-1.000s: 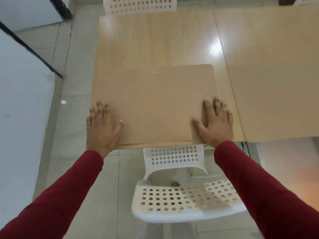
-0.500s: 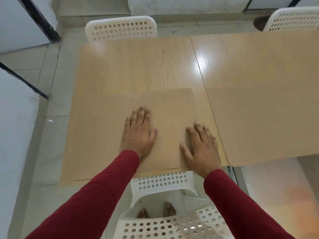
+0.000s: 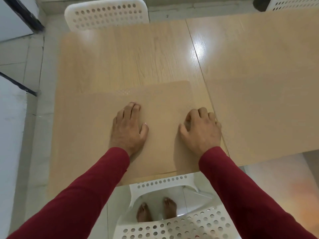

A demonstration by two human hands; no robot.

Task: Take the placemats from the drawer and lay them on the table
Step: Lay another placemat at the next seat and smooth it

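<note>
Presently smoothing a tan placemat [image 3: 160, 107] onto the wooden surface [image 3: 131, 57]. Left hand [image 3: 128, 128] flat on the mat, grip fully spread, holding nothing. Right hand [image 3: 201, 130] at the mat's right border, grip half curled, fingertips pressing, nothing enclosed. Second placemat [image 3: 262, 109] lying just beyond the right hand. Next move likely: release, fetch any remaining mats. Drawer not in view; contents unknown.

No writing, label, brand mark, number or sign can be read anywhere in the view.
</note>
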